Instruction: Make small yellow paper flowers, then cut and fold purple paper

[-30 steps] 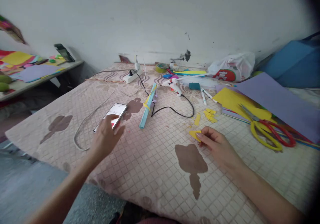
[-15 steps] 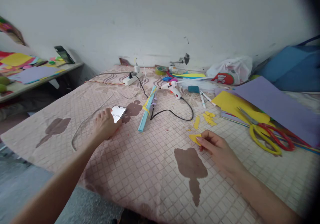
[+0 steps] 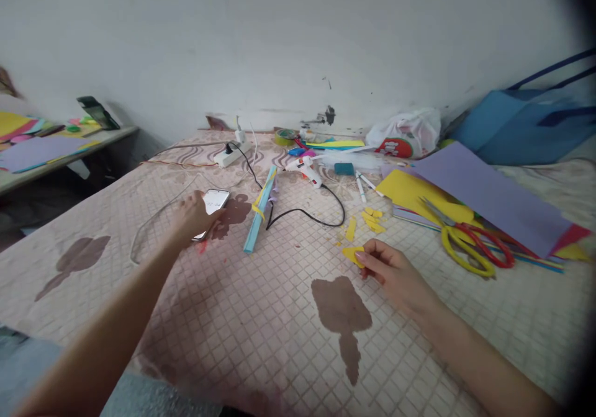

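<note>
My left hand (image 3: 193,217) is at the left on the cloth, gripping a smartphone (image 3: 216,201) across its width, fingers at one edge and thumb at the other. The lit screen shows digits too blurred to read. My right hand (image 3: 391,271) pinches a small pointed piece of yellow paper (image 3: 352,254) between thumb and fingers, just above the cloth. Several cut yellow paper pieces (image 3: 373,220) lie beyond it. Between the hands rests a light blue folded paper strip (image 3: 257,221) with curled yellow and purple bits on it.
A glue gun (image 3: 307,170) with a black cord lies behind, near a power strip (image 3: 233,154). To the right, scissors (image 3: 460,243) rest on coloured paper sheets (image 3: 493,187). Markers (image 3: 361,188), a plastic bag (image 3: 410,133) and a blue bag (image 3: 521,128) stand further back.
The view has turned slightly to the right, so things sit further left. More of the phone's lower end now shows under my left hand. My right hand keeps its pinch on the yellow paper.
</note>
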Demonstrator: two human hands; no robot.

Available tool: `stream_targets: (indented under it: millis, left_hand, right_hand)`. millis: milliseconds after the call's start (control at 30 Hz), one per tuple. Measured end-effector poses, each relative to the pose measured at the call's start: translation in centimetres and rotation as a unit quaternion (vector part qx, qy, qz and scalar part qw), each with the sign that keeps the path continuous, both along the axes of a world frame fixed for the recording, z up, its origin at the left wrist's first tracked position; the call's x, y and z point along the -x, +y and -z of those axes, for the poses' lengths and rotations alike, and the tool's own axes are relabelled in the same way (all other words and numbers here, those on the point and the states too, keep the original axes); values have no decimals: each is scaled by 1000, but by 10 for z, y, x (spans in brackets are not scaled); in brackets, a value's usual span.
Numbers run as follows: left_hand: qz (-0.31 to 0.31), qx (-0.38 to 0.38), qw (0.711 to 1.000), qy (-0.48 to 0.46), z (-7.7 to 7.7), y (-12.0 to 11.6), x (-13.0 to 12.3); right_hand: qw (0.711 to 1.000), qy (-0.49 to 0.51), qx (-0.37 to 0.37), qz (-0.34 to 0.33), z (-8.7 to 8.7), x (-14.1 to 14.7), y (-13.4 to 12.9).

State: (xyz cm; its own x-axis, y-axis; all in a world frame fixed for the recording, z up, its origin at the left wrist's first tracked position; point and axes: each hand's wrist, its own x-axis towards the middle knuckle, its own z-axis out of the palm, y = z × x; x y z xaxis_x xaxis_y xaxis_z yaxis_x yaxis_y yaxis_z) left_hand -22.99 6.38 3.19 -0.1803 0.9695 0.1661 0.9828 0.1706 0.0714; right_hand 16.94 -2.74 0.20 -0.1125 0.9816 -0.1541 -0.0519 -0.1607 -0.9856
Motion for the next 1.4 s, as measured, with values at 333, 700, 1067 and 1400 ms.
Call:
stream_targets:
  millis: [333, 700, 1067, 1400]
  left_hand:
    - [382, 114, 851, -342, -40, -66, -147]
    - [495, 231, 714, -438, -9, -52, -186]
    - [482, 264, 675, -492, -8, -58, -188]
    - [455, 336, 582, -584, -3, -60, -191]
  right_hand:
    - [990, 87, 73, -82, -8, 2, -1]
    - [980, 52, 87, -169, -8, -4, 3]
    - [976, 48, 92, -189, -12, -2, 1]
    - [968, 71, 109, -216, -9, -3, 1]
